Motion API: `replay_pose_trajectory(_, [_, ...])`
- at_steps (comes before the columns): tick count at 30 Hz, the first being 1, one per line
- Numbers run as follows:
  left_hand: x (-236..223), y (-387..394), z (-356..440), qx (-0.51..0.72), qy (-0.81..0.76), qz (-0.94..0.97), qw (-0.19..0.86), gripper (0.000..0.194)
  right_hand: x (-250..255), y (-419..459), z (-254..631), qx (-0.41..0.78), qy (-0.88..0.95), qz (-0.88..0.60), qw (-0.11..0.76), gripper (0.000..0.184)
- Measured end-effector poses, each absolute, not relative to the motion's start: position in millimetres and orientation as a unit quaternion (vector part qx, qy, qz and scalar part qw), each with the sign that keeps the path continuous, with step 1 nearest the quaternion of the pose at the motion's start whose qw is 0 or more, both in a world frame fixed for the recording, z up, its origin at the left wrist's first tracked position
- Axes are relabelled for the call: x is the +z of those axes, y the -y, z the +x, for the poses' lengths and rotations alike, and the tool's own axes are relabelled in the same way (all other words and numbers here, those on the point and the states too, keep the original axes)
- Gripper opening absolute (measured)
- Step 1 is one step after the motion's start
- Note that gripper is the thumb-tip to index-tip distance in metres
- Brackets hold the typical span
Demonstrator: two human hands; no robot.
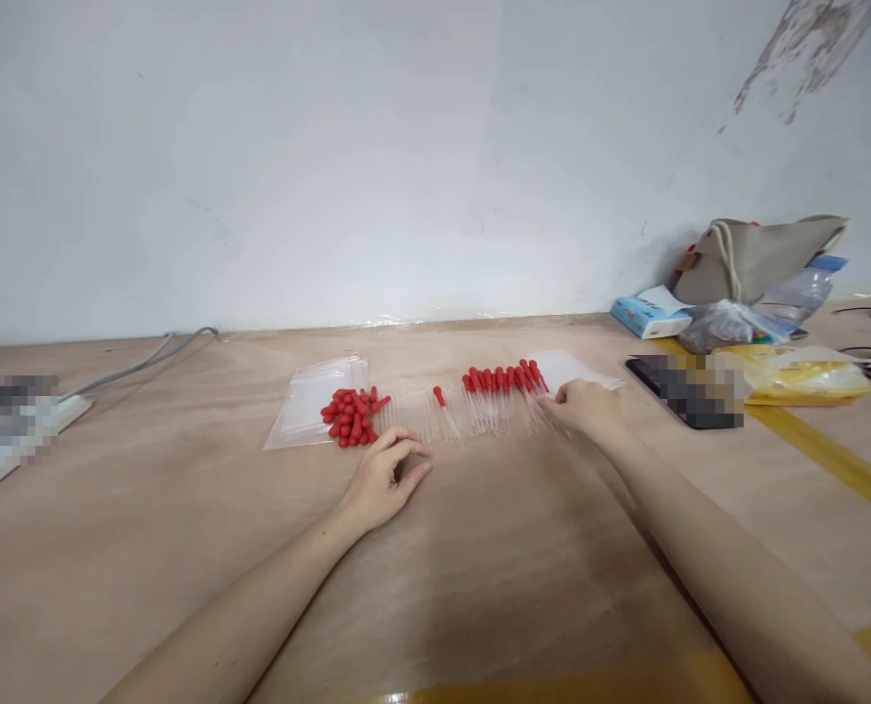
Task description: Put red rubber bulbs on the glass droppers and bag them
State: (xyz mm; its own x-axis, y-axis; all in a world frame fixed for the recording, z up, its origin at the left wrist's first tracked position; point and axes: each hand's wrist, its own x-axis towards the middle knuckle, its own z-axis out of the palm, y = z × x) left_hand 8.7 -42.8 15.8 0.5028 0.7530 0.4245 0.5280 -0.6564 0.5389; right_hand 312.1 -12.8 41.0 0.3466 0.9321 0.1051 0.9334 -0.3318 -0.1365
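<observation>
My left hand (pixel 387 481) rests on the table with its fingers loosely curved and thumb apart, holding nothing. Just beyond it lie a pile of red rubber bulbs (pixel 351 416) and a row of bare clear dropper tubes (pixel 410 411). One dropper with a red bulb (pixel 440 397) lies among the tubes. To its right is a row of droppers (pixel 490 386) with red bulbs at their far ends. At that row's right end, my right hand (pixel 584 406) has its fingers closed on a dropper (pixel 544 406); its fingertips are partly hidden.
Clear plastic bags (pixel 310 401) lie left of the bulbs, and a white sheet (pixel 571 370) lies behind my right hand. Farther right are a phone (pixel 688 391), tissue packs (pixel 651 315) and a grey bag (pixel 764 259). A power strip (pixel 61 420) sits at the left.
</observation>
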Motion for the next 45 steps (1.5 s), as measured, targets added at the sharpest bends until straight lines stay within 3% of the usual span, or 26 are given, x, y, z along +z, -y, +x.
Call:
replay_pose_trajectory(7, [16.0,43.0,8.9,0.324,-0.375,0.852,0.167,0.013,35.6,13.1,286.7,-0.045,0.619,-0.76,0.193,0.038])
replay_pose_trajectory(17, [15.3,43.2,9.3,0.319,-0.37,0.857,0.166,0.014,15.0,1.0,280.0,-0.067,0.616,-0.764,0.182,0.028])
replay_pose_trajectory(27, [14.8,43.7,8.7,0.313,-0.371,0.859,0.163,0.014,17.6,6.2,287.5,-0.045,0.645,-0.72,0.249,0.02])
replay_pose_trajectory(35, [13.6,43.1,8.8,0.313,-0.372,0.859,0.16,0.014,22.7,8.7,278.1,0.012,0.684,-0.703,0.193,0.02])
replay_pose_trajectory(45, [14.3,43.3,9.1,0.307,-0.372,0.86,0.164,0.014,20.9,3.5,267.5,0.019,0.637,-0.746,0.192,0.026])
